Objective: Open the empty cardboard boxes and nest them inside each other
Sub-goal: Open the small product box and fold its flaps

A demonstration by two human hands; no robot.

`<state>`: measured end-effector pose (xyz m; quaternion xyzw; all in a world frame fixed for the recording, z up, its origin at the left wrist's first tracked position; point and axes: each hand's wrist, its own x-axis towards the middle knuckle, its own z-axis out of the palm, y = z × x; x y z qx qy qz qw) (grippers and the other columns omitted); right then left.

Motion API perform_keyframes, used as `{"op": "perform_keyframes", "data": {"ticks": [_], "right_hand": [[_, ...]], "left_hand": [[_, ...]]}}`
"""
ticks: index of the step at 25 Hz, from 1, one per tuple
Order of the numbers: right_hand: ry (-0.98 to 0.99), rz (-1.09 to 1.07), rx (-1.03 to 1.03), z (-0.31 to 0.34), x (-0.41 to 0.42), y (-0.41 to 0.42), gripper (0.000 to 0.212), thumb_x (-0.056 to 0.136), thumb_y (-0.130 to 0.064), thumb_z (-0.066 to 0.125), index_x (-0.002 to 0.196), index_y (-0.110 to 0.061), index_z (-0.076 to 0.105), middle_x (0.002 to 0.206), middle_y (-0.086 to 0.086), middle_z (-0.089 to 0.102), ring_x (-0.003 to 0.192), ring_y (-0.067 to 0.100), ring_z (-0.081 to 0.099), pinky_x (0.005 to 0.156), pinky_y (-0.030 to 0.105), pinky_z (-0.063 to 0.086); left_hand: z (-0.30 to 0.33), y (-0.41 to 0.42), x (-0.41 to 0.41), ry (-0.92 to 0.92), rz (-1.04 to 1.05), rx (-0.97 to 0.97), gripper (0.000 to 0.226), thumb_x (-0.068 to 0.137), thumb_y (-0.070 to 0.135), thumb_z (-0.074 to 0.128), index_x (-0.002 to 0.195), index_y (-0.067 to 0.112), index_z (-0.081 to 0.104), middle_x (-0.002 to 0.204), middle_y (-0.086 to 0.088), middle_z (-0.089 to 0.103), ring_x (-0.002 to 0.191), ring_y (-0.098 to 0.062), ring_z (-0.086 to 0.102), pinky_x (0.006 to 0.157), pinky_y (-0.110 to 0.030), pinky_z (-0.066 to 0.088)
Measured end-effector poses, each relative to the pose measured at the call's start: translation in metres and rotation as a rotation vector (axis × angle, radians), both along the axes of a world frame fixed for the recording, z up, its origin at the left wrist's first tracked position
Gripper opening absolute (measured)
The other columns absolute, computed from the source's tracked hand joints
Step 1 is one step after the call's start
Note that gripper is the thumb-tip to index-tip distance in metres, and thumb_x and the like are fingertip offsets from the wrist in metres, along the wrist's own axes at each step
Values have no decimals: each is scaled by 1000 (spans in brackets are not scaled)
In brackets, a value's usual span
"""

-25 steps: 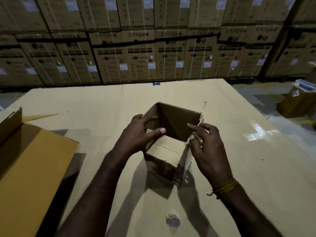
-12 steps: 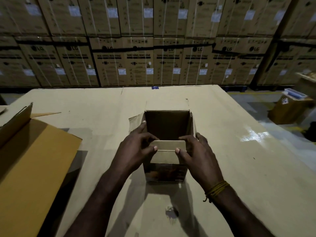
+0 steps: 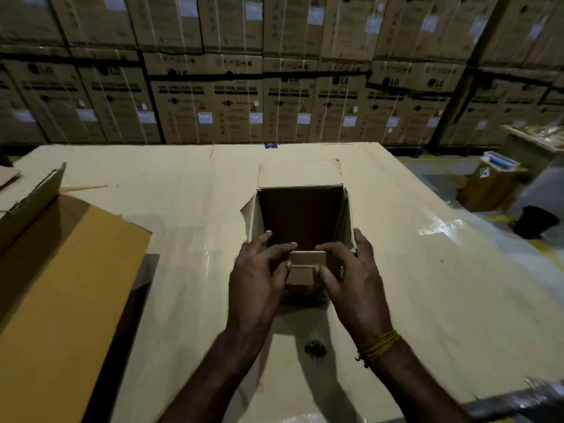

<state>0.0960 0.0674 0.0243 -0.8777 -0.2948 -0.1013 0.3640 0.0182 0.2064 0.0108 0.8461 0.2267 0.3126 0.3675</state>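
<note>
A small brown cardboard box (image 3: 300,218) stands open and upright at the middle of the table, its inside dark and empty. Its far flap lies folded outward and its side flaps stand out. My left hand (image 3: 259,276) and my right hand (image 3: 348,273) grip the near flap from either side, thumbs on its outer face and fingers over its top edge, bending it toward me. A much larger box (image 3: 61,285) with a yellow-brown flap lies open at the left edge of the table.
The table (image 3: 442,285) is covered in pale cardboard with glossy film. A dark smudge (image 3: 315,348) marks it near me. Stacked appliance cartons (image 3: 232,96) wall off the back. On the floor at right stand a brown carton (image 3: 491,187) and a black bin (image 3: 535,222).
The small box has turned square to me and its far flap has folded out. Both hands have come together on the near flap and bent it down toward me.
</note>
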Motion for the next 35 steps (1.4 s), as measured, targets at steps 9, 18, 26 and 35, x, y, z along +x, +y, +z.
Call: {"op": "perform_keyframes", "data": {"ticks": [9, 18, 26, 35], "right_hand": [[-152, -30, 186, -27, -51, -12, 36, 83, -8, 75, 114, -23, 68, 152, 11, 35, 133, 6, 30, 95, -7, 21], [-244, 27, 342, -21, -135, -62, 36, 81, -6, 77, 112, -21, 68, 152, 11, 34, 137, 5, 30, 98, -3, 30], [-205, 67, 436, -17, -249, -87, 37, 80, -2, 76, 113, -19, 69, 154, 11, 32, 143, 24, 34, 101, 33, 50], [-278, 36, 477, 11, -338, -65, 39, 79, 0, 76, 114, -16, 69, 154, 14, 32, 144, 27, 33, 105, 26, 44]], "left_hand": [[-26, -26, -45, -90, 36, 100, 40, 85, 10, 72, 119, 33, 71, 131, 8, 61, 128, -29, 51, 107, 1, 10], [-11, -85, -132, -288, 48, 144, 38, 82, 4, 76, 112, 26, 74, 119, 10, 65, 119, -30, 58, 115, -12, 20], [-1, -116, -249, -378, 45, 234, 27, 87, 19, 71, 113, 24, 74, 116, 8, 65, 113, -4, 55, 105, -61, 37], [30, -85, -331, -427, -1, 338, 39, 78, 2, 79, 111, 22, 75, 111, 2, 68, 107, -12, 63, 113, -58, 28]]}}
